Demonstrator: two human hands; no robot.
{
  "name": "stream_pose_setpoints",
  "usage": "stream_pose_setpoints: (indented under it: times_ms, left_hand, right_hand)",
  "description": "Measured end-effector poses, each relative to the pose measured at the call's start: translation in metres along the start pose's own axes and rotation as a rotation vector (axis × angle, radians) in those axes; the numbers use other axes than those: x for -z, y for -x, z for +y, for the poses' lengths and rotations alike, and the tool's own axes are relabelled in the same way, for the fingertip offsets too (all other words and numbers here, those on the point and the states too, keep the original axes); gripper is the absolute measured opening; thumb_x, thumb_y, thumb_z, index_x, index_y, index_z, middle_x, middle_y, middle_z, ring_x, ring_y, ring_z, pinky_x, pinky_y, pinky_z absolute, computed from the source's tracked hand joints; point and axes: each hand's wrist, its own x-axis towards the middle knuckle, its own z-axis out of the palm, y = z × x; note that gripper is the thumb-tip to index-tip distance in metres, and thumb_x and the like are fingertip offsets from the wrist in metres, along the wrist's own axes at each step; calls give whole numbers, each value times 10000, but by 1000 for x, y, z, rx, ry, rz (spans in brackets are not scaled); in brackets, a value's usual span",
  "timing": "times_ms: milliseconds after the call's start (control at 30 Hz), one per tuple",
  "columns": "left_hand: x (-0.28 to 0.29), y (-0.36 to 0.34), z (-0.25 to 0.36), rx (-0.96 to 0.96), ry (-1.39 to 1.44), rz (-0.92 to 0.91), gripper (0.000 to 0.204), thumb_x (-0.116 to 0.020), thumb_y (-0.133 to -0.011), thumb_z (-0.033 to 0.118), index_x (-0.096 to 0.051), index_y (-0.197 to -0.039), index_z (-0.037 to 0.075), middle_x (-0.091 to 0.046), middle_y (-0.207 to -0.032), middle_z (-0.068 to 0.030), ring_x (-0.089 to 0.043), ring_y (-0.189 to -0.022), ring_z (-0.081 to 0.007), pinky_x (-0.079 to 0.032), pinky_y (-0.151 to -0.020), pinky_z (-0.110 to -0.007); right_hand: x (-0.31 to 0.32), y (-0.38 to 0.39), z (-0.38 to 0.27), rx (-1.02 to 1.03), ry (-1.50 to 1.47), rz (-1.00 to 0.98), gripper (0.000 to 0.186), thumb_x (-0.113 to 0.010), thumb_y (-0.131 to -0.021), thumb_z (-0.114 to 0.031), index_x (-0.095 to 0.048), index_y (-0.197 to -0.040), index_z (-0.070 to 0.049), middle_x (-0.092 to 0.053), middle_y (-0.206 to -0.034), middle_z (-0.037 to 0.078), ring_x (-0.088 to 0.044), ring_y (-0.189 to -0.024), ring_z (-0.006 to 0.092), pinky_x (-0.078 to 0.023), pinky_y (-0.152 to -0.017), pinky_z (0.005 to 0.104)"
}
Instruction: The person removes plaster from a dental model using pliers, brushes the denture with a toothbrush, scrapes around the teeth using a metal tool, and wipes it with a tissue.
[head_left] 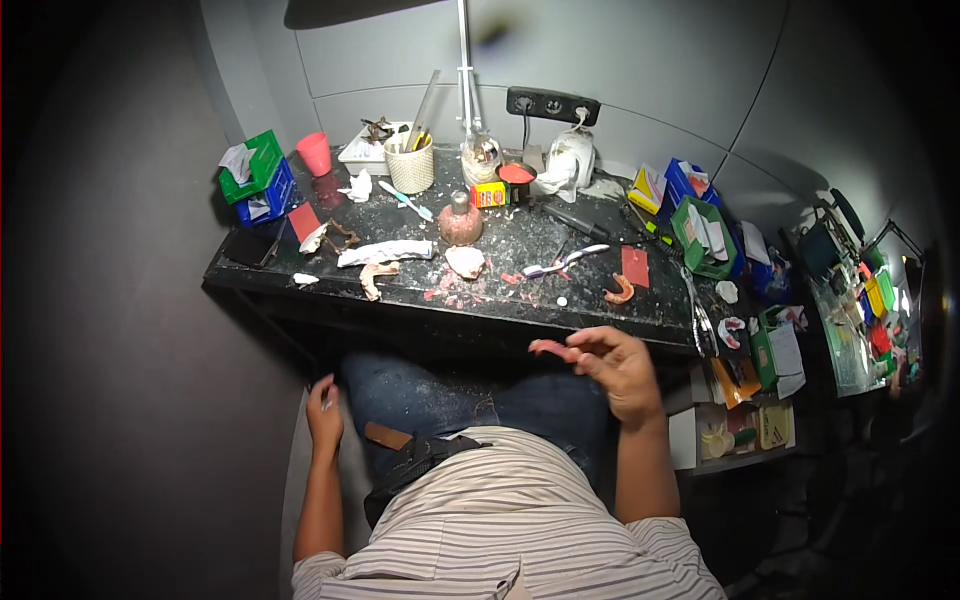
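Powder-flecked black bench [520, 300] ahead, right fingers [600, 338] pinch a curved pink piece [555, 349], left fingers [322, 389] half-curled, their hold unclear

Bright light floods the black workbench [515, 235] and grey wall [650, 80], while the corners fade to black. Fisheye distortion curves straight edges. A dark smudge [495, 33] up top is blurred.

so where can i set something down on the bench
Bare-looking: between the right-hand wax sheet and the silvery tool, and a smaller gap between the white disc and pink dental arch. Crowded: the back, around the tool cup and yellow-red box.
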Motion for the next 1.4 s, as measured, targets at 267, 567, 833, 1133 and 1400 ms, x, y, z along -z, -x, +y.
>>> stream_pose_setpoints:
  times_ms: [267,567,833,1133,1400]
  left_hand:
    - [-58,27,216,-285,221,-837,474,-519,-1050,367,-595,-1337,-3,-707,-1183,-151,-668,-1084,-205,-508,-933,-320]
    - [-68,25,208,-285,455,-858,411,-487,-1061,328,-668,-1123,-35,-730,-1090,-150,-721,-962,-221,-574,-854,-343]
    - [-60,0,177,-116,549,-702,418,-475,-1063,343,-624,-942,-29,-683,-1181,-189,-696,-933,-218,-575,-830,-337]
    - [-48,-21,160,-54,614,-567,415,-487,-1064,330,-622,-944,-44,-681,-1167,-172,-696,-867,-208,-551,-820,-332]
    - [-12,-22,102,117,620,-409,449,-467,-1072,343,-638,-1007,-67,-676,-1181,-151,-699,-839,-197,-545,-800,-296]
  right_hand:
    - [-53,-18,27,-202,-275,-284,188,-674,-948,-42,-676,-1122,29,-709,-1007,65,-645,-893,103,-506,-783,236]
    - [-54,-38,22,-104,116,-246,213,-693,-921,-16,-676,-1133,-7,-694,-1055,68,-663,-926,120,-542,-831,269]
    - [72,-145,4,223,1123,127,260,-719,-802,7,-720,-1060,-25,-704,-1092,136,-640,-1013,333,-497,-925,383]
    - [72,-170,19,262,1557,28,133,-678,-833,1,-667,-946,-69,-626,-965,132,-564,-980,336,-434,-886,427]
    - [-40,-229,-78,426,1211,-197,131,-616,-879,3,-585,-1006,6,-630,-883,210,-631,-826,394,-504,-761,418]
